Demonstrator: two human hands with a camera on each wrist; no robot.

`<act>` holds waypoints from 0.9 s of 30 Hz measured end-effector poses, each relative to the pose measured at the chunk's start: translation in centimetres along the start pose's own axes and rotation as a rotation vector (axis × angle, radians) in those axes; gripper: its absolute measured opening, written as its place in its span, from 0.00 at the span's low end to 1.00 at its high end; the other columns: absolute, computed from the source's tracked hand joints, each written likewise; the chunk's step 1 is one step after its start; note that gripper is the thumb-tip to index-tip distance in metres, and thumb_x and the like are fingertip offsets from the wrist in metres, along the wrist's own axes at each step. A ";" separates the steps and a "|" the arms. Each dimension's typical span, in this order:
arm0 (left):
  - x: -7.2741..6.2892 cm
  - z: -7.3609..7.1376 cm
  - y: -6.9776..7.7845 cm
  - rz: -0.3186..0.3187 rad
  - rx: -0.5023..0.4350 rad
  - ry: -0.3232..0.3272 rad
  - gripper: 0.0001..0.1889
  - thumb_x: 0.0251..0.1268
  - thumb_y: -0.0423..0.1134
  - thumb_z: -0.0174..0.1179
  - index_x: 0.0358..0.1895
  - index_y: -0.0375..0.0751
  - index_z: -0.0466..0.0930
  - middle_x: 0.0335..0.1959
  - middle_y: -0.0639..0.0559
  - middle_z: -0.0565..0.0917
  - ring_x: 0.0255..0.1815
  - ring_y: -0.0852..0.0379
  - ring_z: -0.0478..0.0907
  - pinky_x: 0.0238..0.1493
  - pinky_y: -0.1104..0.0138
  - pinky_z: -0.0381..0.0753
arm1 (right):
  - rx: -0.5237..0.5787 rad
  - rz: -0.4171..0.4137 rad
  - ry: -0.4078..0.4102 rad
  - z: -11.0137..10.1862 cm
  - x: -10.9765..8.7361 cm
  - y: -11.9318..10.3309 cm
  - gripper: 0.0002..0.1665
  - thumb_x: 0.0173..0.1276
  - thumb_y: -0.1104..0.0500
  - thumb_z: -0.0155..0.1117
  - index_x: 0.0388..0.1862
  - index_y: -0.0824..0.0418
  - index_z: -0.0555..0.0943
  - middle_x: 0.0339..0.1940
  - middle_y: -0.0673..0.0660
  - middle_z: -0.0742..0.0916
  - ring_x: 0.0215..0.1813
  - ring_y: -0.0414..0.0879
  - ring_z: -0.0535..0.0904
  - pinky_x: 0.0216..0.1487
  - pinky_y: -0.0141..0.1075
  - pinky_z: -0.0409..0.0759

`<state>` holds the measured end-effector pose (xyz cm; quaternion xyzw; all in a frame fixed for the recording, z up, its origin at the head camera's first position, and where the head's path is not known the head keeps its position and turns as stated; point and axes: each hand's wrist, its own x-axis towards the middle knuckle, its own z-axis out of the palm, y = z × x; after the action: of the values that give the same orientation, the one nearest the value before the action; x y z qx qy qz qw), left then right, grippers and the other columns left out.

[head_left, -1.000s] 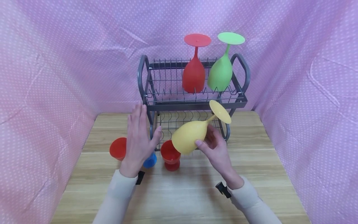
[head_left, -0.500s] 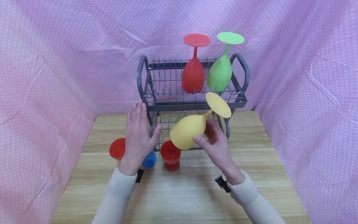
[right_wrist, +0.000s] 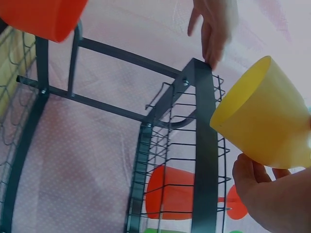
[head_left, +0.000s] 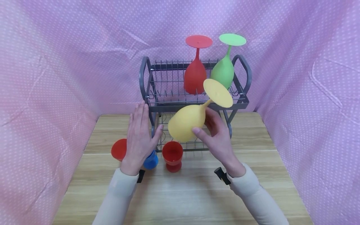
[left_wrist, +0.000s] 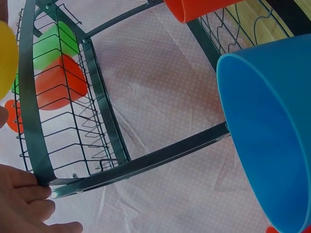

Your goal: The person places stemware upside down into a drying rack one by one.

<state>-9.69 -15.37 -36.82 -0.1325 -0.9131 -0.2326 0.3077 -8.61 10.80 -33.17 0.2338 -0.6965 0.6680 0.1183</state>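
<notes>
My right hand (head_left: 216, 137) grips a yellow plastic goblet (head_left: 187, 123) by its bowl, thumb on the near side. The goblet is tilted, its foot up to the right and its mouth down to the left, in front of the rack's upper tier. My left hand (head_left: 139, 137) has its fingers straight; in the left wrist view its fingertips (left_wrist: 41, 193) lie right at the corner of the dark dish rack (head_left: 180, 107). Upside down on the upper tier stand a red goblet (head_left: 195, 76) and a green goblet (head_left: 223, 72).
On the wooden table (head_left: 185, 193), a red cup (head_left: 172, 153) stands before the rack. A blue cup (head_left: 151, 161) and another red cup (head_left: 119, 149) are partly hidden by my left hand. A pink dotted cloth (head_left: 84, 62) hangs behind and at both sides.
My right hand has lifted the yellow goblet upward and slightly left, from before the lower tier toward the upper one. My left hand has hardly moved.
</notes>
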 end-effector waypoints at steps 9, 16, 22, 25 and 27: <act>0.1 0.0 0.1 -0.012 0.008 -0.018 0.43 0.71 0.52 0.56 0.82 0.33 0.54 0.84 0.39 0.55 0.83 0.38 0.51 0.81 0.43 0.48 | -0.012 -0.048 -0.013 0.4 2.1 -1.4 0.40 0.65 0.66 0.70 0.76 0.63 0.69 0.68 0.54 0.78 0.68 0.51 0.77 0.68 0.40 0.77; -0.1 -0.1 0.0 -0.017 0.012 -0.020 0.43 0.71 0.50 0.59 0.81 0.32 0.55 0.84 0.40 0.53 0.84 0.39 0.48 0.81 0.44 0.48 | -0.027 -0.067 -0.009 0.9 3.8 -2.5 0.39 0.67 0.58 0.72 0.75 0.60 0.71 0.67 0.53 0.80 0.67 0.50 0.78 0.69 0.44 0.77; -0.1 0.0 -0.1 -0.010 0.010 -0.017 0.43 0.71 0.50 0.60 0.81 0.33 0.54 0.85 0.43 0.51 0.84 0.38 0.49 0.80 0.42 0.50 | -0.030 -0.096 -0.002 1.2 5.0 -3.1 0.38 0.68 0.55 0.72 0.74 0.59 0.72 0.66 0.54 0.80 0.66 0.50 0.79 0.68 0.43 0.78; -0.1 0.0 0.0 -0.004 0.007 -0.012 0.43 0.71 0.50 0.60 0.81 0.32 0.54 0.85 0.42 0.52 0.84 0.39 0.48 0.80 0.41 0.51 | -0.025 -0.104 0.003 1.3 5.5 -3.3 0.36 0.68 0.56 0.72 0.74 0.59 0.73 0.65 0.55 0.81 0.66 0.50 0.79 0.69 0.43 0.77; 0.0 0.0 0.0 -0.005 0.003 -0.011 0.43 0.71 0.50 0.59 0.81 0.32 0.55 0.85 0.42 0.52 0.85 0.41 0.47 0.80 0.41 0.50 | -0.016 -0.109 0.007 1.4 5.9 -3.3 0.36 0.67 0.56 0.72 0.73 0.60 0.74 0.65 0.55 0.81 0.65 0.51 0.79 0.70 0.43 0.76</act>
<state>-9.65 -15.42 -36.84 -0.1309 -0.9155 -0.2312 0.3021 -11.90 8.42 -27.53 0.2678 -0.6877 0.6558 0.1589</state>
